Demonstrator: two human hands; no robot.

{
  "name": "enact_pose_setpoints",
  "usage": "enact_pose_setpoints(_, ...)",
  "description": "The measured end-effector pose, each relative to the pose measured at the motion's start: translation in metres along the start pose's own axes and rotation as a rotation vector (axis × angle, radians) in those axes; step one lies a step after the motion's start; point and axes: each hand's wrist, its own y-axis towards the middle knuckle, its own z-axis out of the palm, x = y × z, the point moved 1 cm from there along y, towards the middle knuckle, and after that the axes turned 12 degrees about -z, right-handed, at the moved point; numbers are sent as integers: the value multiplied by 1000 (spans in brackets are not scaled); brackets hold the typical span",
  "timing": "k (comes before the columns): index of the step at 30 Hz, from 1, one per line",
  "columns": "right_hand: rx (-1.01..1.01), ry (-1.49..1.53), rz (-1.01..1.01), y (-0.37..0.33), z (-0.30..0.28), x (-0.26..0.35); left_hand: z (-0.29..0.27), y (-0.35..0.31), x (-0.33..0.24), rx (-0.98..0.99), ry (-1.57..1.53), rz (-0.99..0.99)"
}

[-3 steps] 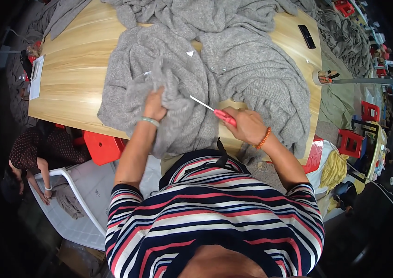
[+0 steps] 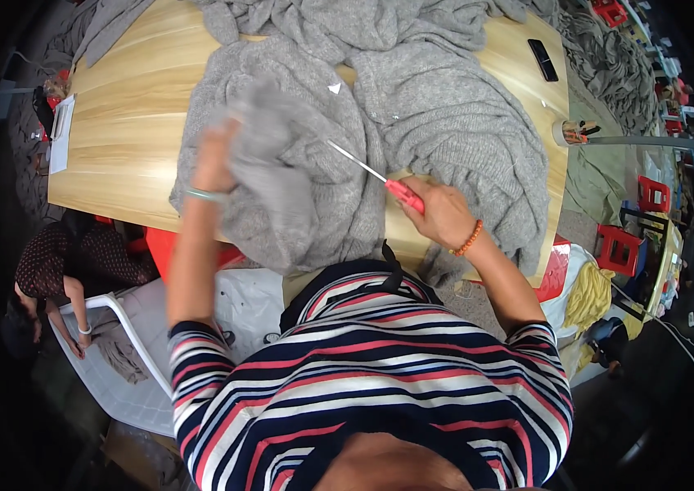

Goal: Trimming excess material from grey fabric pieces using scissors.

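Left hand: the left hand [image 2: 216,159] is at a raised fold of the grey knit piece [image 2: 286,192]; it is too blurred to tell how its fingers close.
Right hand: the right hand [image 2: 439,214] has its fingers wrapped round the handle of a red-handled tool [image 2: 404,196], whose thin metal shaft points over the knit.
Knit: bunched at the table's [image 2: 126,131] near edge, left of a second grey heap [image 2: 461,139].
Table's right edge: a cup of tools [image 2: 570,133]; a black phone [image 2: 543,60] towards the far right corner.
Table's left edge: a white sheet [image 2: 62,135].
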Motion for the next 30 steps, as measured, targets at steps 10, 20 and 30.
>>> enact_pose_setpoints(10,-27,66,67,10,13,2,-103,22,52,-358,-390,-557)
enact_pose_setpoints(20,48,149,-67,41,26,20,-20,-70,-30,-182,-853,-1020)
enact_pose_setpoints(30,-285,690,-290,117,28,110,-158,12,-178,-186,-2302,-305)
